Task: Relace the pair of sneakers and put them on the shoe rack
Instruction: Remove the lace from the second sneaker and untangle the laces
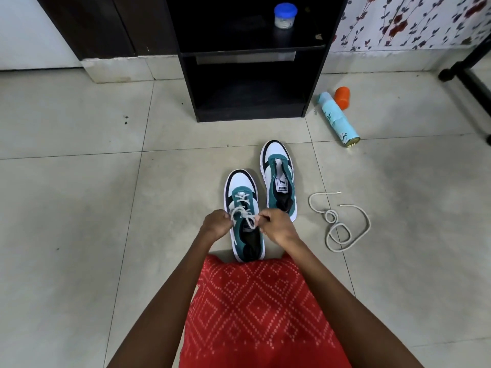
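A person in a red patterned garment [260, 309] bends over a pair of green, white and black sneakers on a tiled floor [79, 181]; the near sneaker [240, 181] stands toe-away just in front of the garment's hem, its white lace [239, 211] crossed through the lower eyelets. The left hand [215, 224] and the right hand [276, 225] hang over its tongue, both with fingers curled tight, each pinching one side of that lace; the strands run up from the shoe into the fists. The far sneaker [279, 176] sits just beside it to the right and a little farther off, unlaced, tongue label showing; a loose lace [334, 223] lies coiled on the tiles to its right, apart from both shoes. The black shoe rack [249, 112] stands beyond, against the wall, its lower shelf bare; a blue-lidded jar [285, 15] rests on the upper shelf. A pale blue spray can [338, 119] lies on its side right of the rack, an orange cap [342, 97] near its far end.
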